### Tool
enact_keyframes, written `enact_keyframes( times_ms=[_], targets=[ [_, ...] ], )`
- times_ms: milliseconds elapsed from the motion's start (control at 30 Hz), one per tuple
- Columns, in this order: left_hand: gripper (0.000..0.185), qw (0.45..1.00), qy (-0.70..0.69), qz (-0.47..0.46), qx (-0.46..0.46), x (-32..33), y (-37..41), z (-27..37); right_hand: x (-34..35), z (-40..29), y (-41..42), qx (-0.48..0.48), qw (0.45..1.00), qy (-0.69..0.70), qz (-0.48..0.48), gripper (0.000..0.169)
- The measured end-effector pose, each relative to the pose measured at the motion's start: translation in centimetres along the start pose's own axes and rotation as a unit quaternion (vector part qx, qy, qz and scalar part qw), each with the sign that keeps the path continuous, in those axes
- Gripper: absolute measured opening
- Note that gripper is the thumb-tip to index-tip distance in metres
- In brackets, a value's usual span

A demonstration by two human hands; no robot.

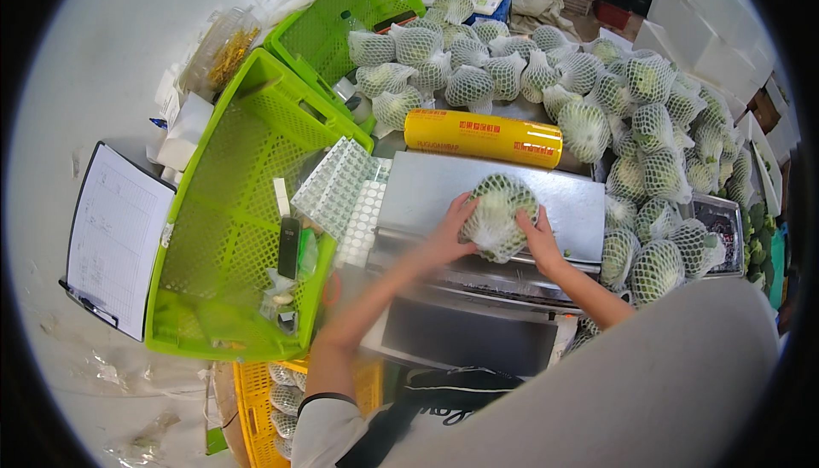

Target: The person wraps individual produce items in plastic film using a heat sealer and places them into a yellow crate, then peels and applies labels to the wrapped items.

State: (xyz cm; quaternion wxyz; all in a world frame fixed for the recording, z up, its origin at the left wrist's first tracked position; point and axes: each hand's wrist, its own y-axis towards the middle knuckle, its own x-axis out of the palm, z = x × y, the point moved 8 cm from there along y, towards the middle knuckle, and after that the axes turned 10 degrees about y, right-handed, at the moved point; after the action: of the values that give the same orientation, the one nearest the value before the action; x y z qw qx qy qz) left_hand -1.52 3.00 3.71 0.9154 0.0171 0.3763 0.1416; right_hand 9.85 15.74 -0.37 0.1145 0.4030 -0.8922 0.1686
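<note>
Both hands hold a round, pale green vegetable (499, 215) sleeved in a white foam net. My left hand (455, 228) grips its left side. My right hand (539, 237) is on its right side, with the fingers around the lower edge. They hold it over the flat metal top (422, 193) of a wrapping machine; whether it touches the metal I cannot tell. Just behind that plate lies a yellow roll of cling film (483, 137) bearing printed writing. A dark flat panel (470, 333) is on the machine's near side.
Many netted vegetables (579, 71) are heaped behind and to the right. A green plastic crate (211, 212) at left holds sticker sheets (336, 180) and a phone (289, 247). Left of it is a clipboard (118, 237). A yellow crate (256, 410) with netted produce stands low. Broccoli (758, 237) lies far right.
</note>
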Motion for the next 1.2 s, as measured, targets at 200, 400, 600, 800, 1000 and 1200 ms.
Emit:
enact_keyframes(
  times_ms=[200,400,600,800,1000,1200],
  targets=[
    [0.047,0.985,0.099,-0.142,-0.010,-1.8,-5.8,-3.9,0.6,-4.0,-6.8,-0.185,0.796,-0.463,-0.344,0.034],
    [0.012,0.940,0.312,-0.083,0.112,-2.2,-6.9,0.1,0.1,-5.8,-9.3,-0.293,0.808,-0.470,-0.203,0.011],
    [0.015,0.967,-0.212,-0.143,-0.011,-7.3,-7.4,4.8,-1.0,-12.0,-13.5,-0.188,0.948,-0.235,-0.106,0.013],
    [0.043,0.919,0.365,0.013,0.147,-7.7,4.0,0.2,1.3,-11.4,-1.1,-0.375,0.757,-0.520,-0.124,0.052],
    [0.071,0.996,0.025,-0.080,-0.011,-3.3,4.8,-0.8,1.2,-5.9,1.1,-0.290,0.877,-0.366,-0.114,0.077],
    [0.082,0.987,0.089,-0.131,-0.005,-4.4,-4.5,3.3,5.0,-5.9,-7.8,-0.155,0.902,-0.331,-0.230,0.071]
  ],
)
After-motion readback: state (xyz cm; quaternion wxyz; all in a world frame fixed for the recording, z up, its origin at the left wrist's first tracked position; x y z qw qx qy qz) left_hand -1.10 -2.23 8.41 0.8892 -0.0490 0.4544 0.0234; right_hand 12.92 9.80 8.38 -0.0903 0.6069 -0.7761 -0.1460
